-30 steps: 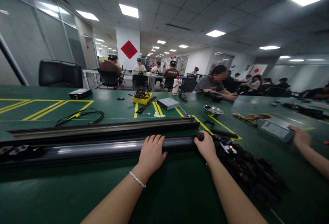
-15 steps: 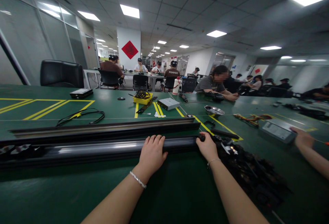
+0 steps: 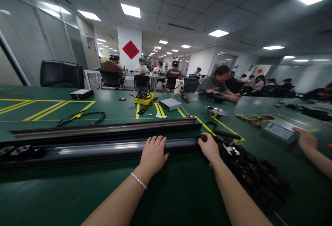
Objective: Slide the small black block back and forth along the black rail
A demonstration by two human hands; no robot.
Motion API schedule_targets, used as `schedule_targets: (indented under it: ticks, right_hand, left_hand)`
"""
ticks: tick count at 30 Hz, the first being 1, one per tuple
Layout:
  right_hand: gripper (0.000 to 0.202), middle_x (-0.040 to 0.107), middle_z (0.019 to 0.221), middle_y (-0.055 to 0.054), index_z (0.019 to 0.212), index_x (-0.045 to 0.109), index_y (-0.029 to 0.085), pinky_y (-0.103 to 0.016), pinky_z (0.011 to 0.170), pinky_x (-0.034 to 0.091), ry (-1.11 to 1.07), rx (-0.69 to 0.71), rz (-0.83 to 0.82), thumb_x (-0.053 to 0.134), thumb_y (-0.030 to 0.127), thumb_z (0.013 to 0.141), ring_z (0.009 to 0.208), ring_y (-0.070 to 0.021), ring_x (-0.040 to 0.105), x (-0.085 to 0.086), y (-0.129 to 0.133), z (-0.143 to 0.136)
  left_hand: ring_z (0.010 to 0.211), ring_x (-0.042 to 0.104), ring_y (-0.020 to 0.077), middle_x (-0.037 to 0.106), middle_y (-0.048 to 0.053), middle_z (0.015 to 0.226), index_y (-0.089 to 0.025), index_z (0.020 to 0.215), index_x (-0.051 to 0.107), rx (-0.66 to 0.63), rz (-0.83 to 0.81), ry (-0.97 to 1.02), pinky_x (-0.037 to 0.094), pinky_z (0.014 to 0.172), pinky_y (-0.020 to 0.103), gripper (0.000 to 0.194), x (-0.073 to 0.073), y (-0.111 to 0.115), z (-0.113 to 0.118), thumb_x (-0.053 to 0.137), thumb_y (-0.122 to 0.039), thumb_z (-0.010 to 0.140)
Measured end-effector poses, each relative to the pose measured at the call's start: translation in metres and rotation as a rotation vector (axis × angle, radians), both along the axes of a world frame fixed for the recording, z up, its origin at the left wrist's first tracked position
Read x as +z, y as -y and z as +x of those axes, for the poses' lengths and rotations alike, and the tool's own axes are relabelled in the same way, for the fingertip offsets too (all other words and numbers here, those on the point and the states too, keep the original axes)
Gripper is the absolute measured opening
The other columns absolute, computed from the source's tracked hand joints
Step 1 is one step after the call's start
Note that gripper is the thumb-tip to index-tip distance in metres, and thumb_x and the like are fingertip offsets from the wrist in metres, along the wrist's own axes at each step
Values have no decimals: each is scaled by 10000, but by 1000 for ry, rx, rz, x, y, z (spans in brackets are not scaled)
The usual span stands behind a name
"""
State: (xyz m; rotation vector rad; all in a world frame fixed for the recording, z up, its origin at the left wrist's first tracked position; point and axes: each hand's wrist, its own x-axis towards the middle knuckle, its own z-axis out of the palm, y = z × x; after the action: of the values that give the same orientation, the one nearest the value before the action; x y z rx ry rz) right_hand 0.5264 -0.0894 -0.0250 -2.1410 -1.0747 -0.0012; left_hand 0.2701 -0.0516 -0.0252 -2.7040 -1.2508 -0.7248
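A long, shiny black tube lies across the green table in front of me, its left part in a dark frame. My left hand is wrapped over the tube right of its middle, fingers curled over the far side and thumb on the near side. At the tube's right end, my right hand grips a small dark end piece between thumb and fingers. Just behind lies a long black rail, roughly parallel to the tube. A tangled heap of dark parts sits right beside my right hand.
Another person's hand touches a silver box at the right. Farther back are a metal bowl, a grey box, a yellow tray of cables and a black cable. A person sits across the table.
Both hands stay in the same place on the tube. At the right, the other person's hand and the silver box have shifted very slightly.
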Motion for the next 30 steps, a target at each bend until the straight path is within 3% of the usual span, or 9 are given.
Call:
schedule_targets:
  ticks: [21, 30]
  right_hand:
    - [325, 628, 928, -58, 1064, 555, 189, -285, 742, 430, 7, -13, -6, 492, 262, 754, 829, -198, 591, -1, 0, 6]
    - [344, 617, 993, -72, 1086, 555, 183, -297, 761, 434, -7, -44, -37, 489, 269, 760, 861, -211, 585, 2, 1, 8]
  left_hand:
    - [1194, 418, 244, 494, 62, 1298, -225, 1273, 410, 7, 16, -17, 268, 1043, 424, 545, -1, 0, 0, 527, -408, 773]
    - [1183, 425, 245, 497, 63, 1294, -217, 1267, 417, 4, 24, -19, 277, 1036, 426, 529, -1, 0, -1, 506, -414, 784]
